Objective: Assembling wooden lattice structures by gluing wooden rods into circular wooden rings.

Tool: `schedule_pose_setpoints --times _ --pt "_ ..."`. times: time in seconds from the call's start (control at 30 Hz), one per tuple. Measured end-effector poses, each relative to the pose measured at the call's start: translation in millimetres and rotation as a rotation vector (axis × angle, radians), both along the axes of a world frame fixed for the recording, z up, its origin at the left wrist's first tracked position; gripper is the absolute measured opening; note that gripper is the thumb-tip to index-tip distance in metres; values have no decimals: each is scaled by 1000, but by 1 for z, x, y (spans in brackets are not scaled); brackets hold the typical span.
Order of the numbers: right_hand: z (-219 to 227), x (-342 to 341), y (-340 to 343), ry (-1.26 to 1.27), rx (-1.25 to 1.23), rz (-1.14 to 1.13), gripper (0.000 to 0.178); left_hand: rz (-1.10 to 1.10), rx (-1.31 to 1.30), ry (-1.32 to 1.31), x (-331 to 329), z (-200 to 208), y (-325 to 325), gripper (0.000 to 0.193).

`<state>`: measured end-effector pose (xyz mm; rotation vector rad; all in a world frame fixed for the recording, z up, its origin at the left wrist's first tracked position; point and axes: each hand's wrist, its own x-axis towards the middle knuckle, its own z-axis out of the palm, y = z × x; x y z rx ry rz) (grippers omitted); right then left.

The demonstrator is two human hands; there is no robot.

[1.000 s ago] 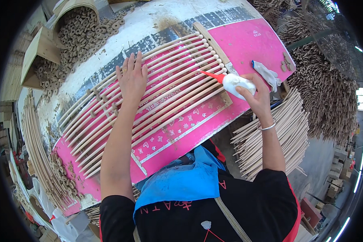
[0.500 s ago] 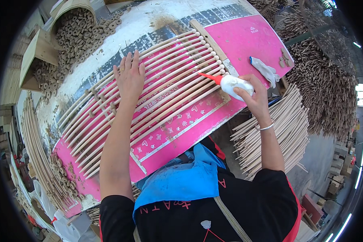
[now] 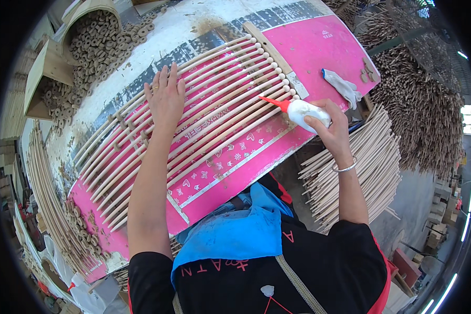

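Several thin wooden rods (image 3: 214, 129) lie side by side across a pink sheet, each with a round ball at its right end. My left hand (image 3: 166, 102) rests flat on the rods, its fingers stretched out. In my right hand (image 3: 331, 126) is a white glue bottle (image 3: 304, 114), tilted so its red nozzle points left, over the rods near their ball ends. Whether the tip touches a rod, I cannot tell. Small wooden rings (image 3: 117, 146) sit on some rods left of my left hand. A wooden strip (image 3: 269, 49) runs along the ball ends.
Wooden rings (image 3: 97, 44) spill from boxes at the far left. A white glove (image 3: 342, 88) and a few wooden discs (image 3: 369, 70) lie on the pink sheet (image 3: 311, 44). Bundled rods (image 3: 358, 167) stand to the right, below a large stack of sticks (image 3: 416, 99). More rods (image 3: 52, 199) lie left.
The whole view has shifted very slightly. My right hand holds the glue bottle in nearly the same place over the rods, and my left hand stays flat on them.
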<state>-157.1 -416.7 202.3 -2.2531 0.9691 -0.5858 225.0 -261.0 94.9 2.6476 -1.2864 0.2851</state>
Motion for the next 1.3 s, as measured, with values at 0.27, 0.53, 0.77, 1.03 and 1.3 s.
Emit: schedule_pose_setpoints --times 0.27,0.53,0.77,1.03,1.3 --pt "-2 -13 4 -61 30 -61 38 -16 -10 -13 1 -2 2 55" --pt "-1 -14 11 -22 -46 -47 38 -8 8 6 2 -1 0 55" --pt "2 -24 15 -35 39 -75 38 -28 -15 0 2 -2 0 55" --pt "2 -28 20 -34 26 -79 37 -31 -20 -15 4 -3 1 55" --pt "-2 -31 23 -32 56 -63 37 -20 12 -9 3 -2 0 56"
